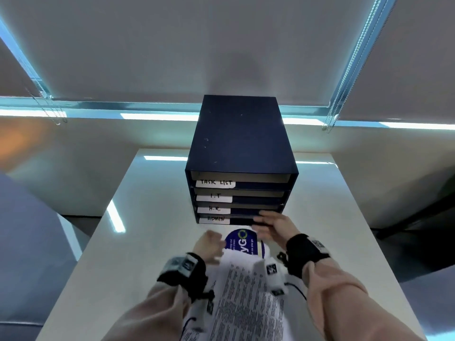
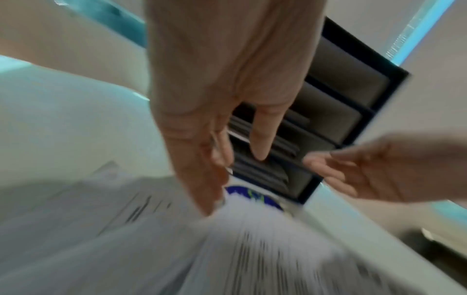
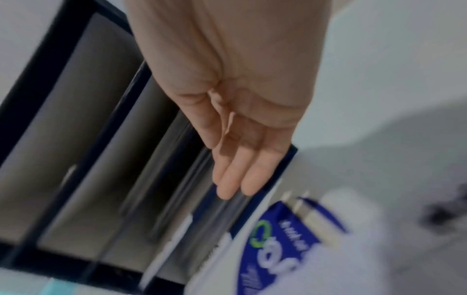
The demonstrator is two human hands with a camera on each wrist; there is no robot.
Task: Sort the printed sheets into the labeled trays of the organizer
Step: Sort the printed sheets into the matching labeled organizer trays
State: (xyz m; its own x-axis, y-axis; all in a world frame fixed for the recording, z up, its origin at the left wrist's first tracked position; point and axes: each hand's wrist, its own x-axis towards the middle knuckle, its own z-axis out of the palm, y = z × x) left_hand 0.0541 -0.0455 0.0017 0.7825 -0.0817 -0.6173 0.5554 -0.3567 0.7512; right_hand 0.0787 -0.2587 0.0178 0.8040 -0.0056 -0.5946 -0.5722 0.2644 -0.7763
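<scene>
The dark blue organizer (image 1: pixel 241 143) stands at the table's far middle, with trays labelled TASK LIST, I.T, H.R. and ADMIN from top to bottom. Printed sheets (image 1: pixel 246 296) lie in front of it between my arms. Under them is a sheet with a round blue logo (image 1: pixel 242 242). My right hand (image 1: pixel 261 222) reaches the right front of the ADMIN tray (image 3: pixel 272 179) with straight fingers and holds nothing. My left hand (image 1: pixel 216 252) is at the top left edge of the text sheet (image 2: pixel 252 239), fingers fairly straight and touching it, thumb apart. Both wrist views are blurred.
The white table (image 1: pixel 138 242) has bare surface left and right of the organizer. Its edges drop to a dark floor on both sides. Behind the organizer are a pale sill and window blinds with hanging bead chains (image 1: pixel 330 124).
</scene>
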